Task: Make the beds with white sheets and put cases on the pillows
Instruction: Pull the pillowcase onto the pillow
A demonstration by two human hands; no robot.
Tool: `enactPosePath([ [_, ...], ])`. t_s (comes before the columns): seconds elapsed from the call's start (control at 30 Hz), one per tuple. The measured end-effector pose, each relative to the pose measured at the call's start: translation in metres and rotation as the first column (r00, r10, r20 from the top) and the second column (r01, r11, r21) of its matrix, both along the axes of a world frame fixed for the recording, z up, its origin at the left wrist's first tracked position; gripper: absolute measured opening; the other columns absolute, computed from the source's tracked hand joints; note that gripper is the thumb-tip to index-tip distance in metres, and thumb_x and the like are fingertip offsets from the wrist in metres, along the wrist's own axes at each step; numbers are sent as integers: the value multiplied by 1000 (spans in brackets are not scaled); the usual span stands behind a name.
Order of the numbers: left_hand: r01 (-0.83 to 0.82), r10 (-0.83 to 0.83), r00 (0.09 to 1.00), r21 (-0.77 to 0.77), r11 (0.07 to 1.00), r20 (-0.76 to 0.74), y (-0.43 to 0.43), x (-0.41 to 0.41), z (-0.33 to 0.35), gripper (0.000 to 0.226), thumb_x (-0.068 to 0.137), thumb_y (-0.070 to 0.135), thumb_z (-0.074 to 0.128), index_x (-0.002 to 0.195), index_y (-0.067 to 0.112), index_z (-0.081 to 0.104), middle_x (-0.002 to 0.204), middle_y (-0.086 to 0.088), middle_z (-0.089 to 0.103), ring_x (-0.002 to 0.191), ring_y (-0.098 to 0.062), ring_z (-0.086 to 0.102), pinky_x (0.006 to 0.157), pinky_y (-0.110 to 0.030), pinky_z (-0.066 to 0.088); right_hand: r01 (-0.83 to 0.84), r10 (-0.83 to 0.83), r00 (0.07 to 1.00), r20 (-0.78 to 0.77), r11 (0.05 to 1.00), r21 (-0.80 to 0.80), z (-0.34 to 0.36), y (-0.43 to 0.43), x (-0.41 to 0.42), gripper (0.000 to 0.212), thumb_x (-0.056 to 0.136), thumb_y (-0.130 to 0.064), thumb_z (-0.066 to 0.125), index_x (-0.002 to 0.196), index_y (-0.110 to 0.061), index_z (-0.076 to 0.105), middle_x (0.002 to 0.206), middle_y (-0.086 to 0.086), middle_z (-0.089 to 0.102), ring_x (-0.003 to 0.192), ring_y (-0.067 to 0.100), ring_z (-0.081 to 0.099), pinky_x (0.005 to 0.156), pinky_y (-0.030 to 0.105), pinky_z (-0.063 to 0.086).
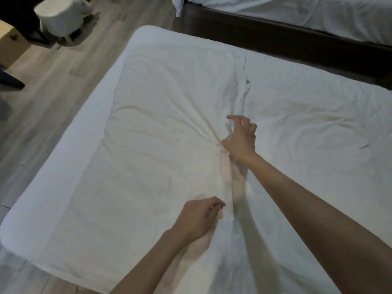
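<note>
Left hand [199, 217] pinches the sheet [148, 124] (right hand [240, 137] touches it).

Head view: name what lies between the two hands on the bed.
Only a raised, bunched fold of the crumpled white sheet runs between the left hand and right hand; nothing else lies there, shown in the head view.

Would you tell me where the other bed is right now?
Head view, top right: the other bed lies beyond the near mattress, its dark frame between them.
</note>
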State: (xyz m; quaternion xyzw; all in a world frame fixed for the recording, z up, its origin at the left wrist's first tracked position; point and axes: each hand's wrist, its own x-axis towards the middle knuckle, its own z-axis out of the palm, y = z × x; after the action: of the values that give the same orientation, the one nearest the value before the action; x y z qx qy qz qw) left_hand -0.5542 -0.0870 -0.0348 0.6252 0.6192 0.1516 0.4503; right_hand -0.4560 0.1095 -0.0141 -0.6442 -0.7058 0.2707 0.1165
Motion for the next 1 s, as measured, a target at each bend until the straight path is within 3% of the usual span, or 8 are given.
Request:
enactPosePath([
  [0.13,-181,185,982,126,975,-21,49,-33,4,30,89,17,45,110,22,65,109,3,68,102,-17,61,89,-34,47,-147,147,989,13,980,134,15,26,-19,47,90,-17,56,136,-20,47,153,1,28,140,23,20,109,36,26],
  [0.27,-237,328,917,352,905,-227,116,-84,-6,57,83,30,27,130,11,54,135,-9,52,125,-28,47,104,-38,38,-256,261,965,-1,947,193,15,55,-53,50,95,-13,49,144,-14,40,157,6,24,146,23,15,119,35,14],
  [0.37,-222,356,821,326,919,-445,169,-121,-14,55,97,22,30,151,12,23,160,-10,13,146,-35,10,116,-51,16,-352,333,935,124,916,193,2,78,-80,56,97,-10,41,151,-16,25,160,3,14,148,21,5,121,38,2],
  [0.43,-226,350,741,278,934,-573,203,-143,-20,57,102,28,26,154,23,1,161,-3,-10,146,-39,-10,114,-59,6,-392,347,909,232,900,189,-12,97,-93,58,101,-16,34,154,-23,12,162,0,6,149,20,-2,119,47,-5],
  [0.53,-257,333,685,213,943,-648,244,-165,-30,54,103,41,16,152,37,-7,160,-4,-19,142,-45,-18,108,-68,-5,-296,275,930,244,953,57,-41,127,-91,51,103,-44,18,150,-45,-1,161,-9,-8,147,28,-12,109,65,-10],
  [0.63,-262,324,672,196,945,-666,265,-174,-52,53,98,55,10,147,50,-10,158,-3,-23,140,-46,-24,104,-71,-16,-72,100,969,227,989,-126,-79,144,-64,61,92,-70,15,146,-53,-7,160,-10,-16,146,36,-14,109,67,-8],
  [0.83,-151,275,651,235,960,-708,248,-173,-121,70,82,76,3,146,52,-9,158,3,-23,141,-42,-25,100,-65,-25,-1,51,969,240,979,-204,-143,134,-44,71,88,-75,19,146,-50,-14,159,1,-21,145,29,-20,111,62,-6],
  [1.0,-159,159,706,64,985,-691,252,-174,-114,74,83,80,10,145,50,-17,154,7,-32,138,-42,-32,104,-67,-21,-12,90,974,208,936,-351,-130,143,-43,78,83,-81,20,144,-50,-18,159,3,-22,145,33,-19,111,66,-6],
])
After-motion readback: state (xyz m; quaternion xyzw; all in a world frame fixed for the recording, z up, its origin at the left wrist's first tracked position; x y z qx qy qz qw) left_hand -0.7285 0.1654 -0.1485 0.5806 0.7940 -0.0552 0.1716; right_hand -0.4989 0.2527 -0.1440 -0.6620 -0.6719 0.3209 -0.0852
